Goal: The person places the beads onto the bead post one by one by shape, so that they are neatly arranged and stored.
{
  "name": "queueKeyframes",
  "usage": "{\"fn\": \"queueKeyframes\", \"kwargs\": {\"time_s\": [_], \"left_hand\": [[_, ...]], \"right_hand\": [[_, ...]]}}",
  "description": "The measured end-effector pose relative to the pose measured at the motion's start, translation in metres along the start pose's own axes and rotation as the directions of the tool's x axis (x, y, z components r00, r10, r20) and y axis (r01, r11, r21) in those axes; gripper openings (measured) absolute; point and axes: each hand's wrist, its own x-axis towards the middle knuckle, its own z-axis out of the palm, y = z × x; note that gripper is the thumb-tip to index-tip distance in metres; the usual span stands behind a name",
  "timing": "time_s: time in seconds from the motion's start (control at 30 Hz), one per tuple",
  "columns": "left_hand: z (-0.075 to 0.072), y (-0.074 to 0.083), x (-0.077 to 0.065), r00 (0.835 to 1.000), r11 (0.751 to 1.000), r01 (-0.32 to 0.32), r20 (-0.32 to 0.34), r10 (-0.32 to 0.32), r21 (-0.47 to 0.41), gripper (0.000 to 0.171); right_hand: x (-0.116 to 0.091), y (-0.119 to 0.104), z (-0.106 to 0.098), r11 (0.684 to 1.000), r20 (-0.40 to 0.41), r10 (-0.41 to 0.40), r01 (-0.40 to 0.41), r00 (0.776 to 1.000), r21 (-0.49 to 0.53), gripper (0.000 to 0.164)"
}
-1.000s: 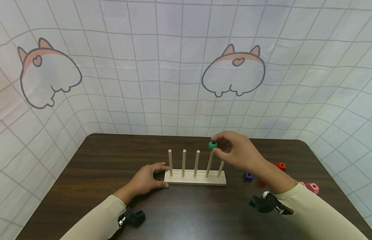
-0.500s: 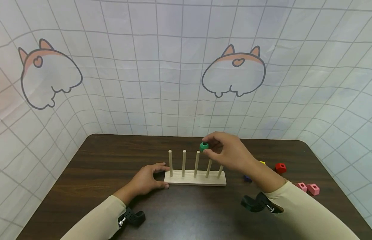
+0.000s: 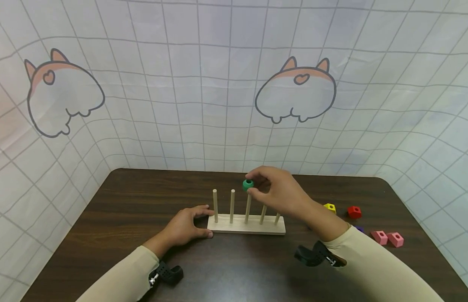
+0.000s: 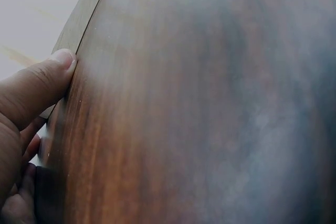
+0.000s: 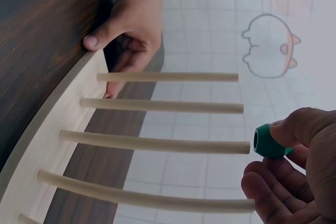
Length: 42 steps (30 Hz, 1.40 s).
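My right hand (image 3: 279, 191) pinches a green bead (image 3: 248, 185) between thumb and fingertips. In the right wrist view the bead's hole faces the tip of the middle peg (image 5: 157, 141), with a small gap between them. The pale wooden peg board (image 3: 239, 228) lies on the table, its several upright pegs bare. At its left end, my left hand (image 3: 183, 226) grips the base, thumb at the front edge and fingers behind. The left wrist view shows that thumb (image 4: 47, 80) pressed against the side of the base.
Right of the board lie a yellow block (image 3: 330, 208), a red block (image 3: 354, 212) and two pink blocks (image 3: 395, 239); a blue one (image 3: 360, 229) is partly hidden by my right forearm. A white gridded curtain (image 3: 204, 105) hangs behind the dark wooden table (image 3: 143, 188).
My right hand has moved left with the green bead, from above the fourth peg to above the middle one. The left hand and the board have stayed in place.
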Motion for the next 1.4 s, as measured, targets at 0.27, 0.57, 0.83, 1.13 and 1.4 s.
{"fn": "queueKeyframes", "kwargs": {"time_s": [0.27,0.57,0.83,1.13,1.4], "left_hand": [[0.000,0.000,0.001,1.000,1.000,0.001,0.002,-0.001,-0.001,0.059],[0.000,-0.002,0.001,1.000,1.000,-0.002,0.000,0.002,-0.012,0.058],[0.000,-0.002,0.002,1.000,1.000,-0.008,-0.004,0.008,-0.005,0.059],[-0.001,-0.003,0.000,0.999,0.999,-0.028,0.016,0.028,-0.017,0.060],[-0.002,-0.004,0.000,0.999,0.999,-0.037,0.020,0.038,-0.019,0.061]], "right_hand": [[0.006,-0.007,0.006,1.000,0.007,0.003,-0.003,1.000,0.016,0.029],[0.013,-0.013,0.015,0.999,0.007,-0.004,0.004,1.000,0.040,0.029],[0.016,-0.018,0.021,0.998,0.000,0.007,-0.007,1.000,0.065,0.029],[0.023,-0.027,0.031,0.996,-0.025,0.017,-0.014,1.000,0.091,0.028],[0.027,-0.031,0.045,0.994,-0.045,0.026,-0.021,0.999,0.107,0.027]]}}
